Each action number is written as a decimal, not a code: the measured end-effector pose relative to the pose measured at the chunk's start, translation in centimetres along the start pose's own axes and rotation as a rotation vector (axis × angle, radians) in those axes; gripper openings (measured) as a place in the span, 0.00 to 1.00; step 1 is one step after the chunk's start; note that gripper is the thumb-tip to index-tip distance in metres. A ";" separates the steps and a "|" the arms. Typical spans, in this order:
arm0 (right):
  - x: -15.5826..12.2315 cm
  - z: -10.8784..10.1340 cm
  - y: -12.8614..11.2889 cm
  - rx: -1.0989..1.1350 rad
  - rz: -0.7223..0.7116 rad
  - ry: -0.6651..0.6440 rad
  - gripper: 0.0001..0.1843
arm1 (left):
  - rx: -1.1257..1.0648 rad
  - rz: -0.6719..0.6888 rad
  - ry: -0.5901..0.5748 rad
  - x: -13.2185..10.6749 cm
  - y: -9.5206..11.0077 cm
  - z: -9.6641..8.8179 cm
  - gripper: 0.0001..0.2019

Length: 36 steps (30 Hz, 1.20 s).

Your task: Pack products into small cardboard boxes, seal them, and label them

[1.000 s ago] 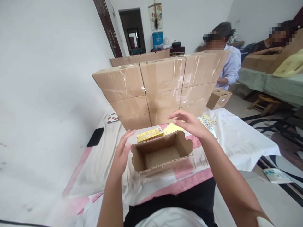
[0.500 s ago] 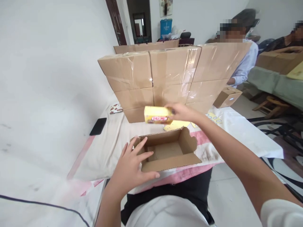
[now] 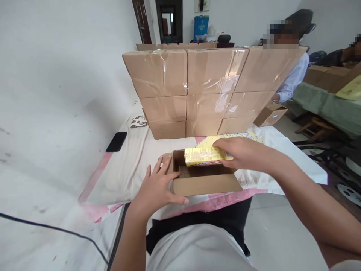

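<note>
An open cardboard box [image 3: 207,185] sits on the cloth-covered table in front of me. My left hand [image 3: 158,186] rests at its left end, fingers spread over the flap and rim. Over the box's opening, my right hand [image 3: 239,154] grips a small yellow carton [image 3: 201,154] by its right end. The carton lies lengthwise along the box, near its back wall; whether it touches the bottom is hidden.
A wall of taped cardboard boxes [image 3: 210,90] stands behind the open box. A black phone [image 3: 116,142] lies at the left, near a patterned packet [image 3: 138,121]. Yellow printed sheets [image 3: 234,138] lie behind my right hand. Another person [image 3: 295,77] is at the right by a brown carton [image 3: 270,114].
My right hand has brought the yellow carton down and toward me, from behind the box to over its opening. My left hand stays at the box's left end.
</note>
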State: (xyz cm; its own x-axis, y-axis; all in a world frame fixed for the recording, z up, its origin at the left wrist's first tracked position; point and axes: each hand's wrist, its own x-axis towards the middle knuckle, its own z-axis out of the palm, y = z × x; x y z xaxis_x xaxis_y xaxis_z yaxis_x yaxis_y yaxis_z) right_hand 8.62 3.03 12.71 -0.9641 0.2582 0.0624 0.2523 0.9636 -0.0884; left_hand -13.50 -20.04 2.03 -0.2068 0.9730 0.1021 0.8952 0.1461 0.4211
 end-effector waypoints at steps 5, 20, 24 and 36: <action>0.8 4.6 -1.1 -0.114 -0.056 -0.056 0.09 | -0.020 0.013 0.034 -0.6 -0.5 1.9 0.36; 0.1 7.1 -1.1 -0.341 -0.112 -0.149 0.02 | 0.069 -0.046 0.022 -2.2 1.0 2.0 0.38; -0.3 7.8 -0.4 -0.323 -0.108 -0.126 0.02 | 0.058 -0.039 0.072 -2.3 1.2 2.5 0.34; -0.8 7.9 -0.5 -0.197 -0.098 -0.116 0.06 | 0.046 -0.042 0.047 -2.0 1.4 2.4 0.34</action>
State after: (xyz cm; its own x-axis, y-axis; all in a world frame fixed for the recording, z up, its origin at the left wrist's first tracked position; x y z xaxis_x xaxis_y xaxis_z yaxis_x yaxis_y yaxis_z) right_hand 8.63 1.79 4.85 -0.9849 0.1640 -0.0546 0.1574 0.9815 0.1092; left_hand -10.85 -21.38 0.21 -0.2618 0.9566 0.1276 0.9024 0.1957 0.3840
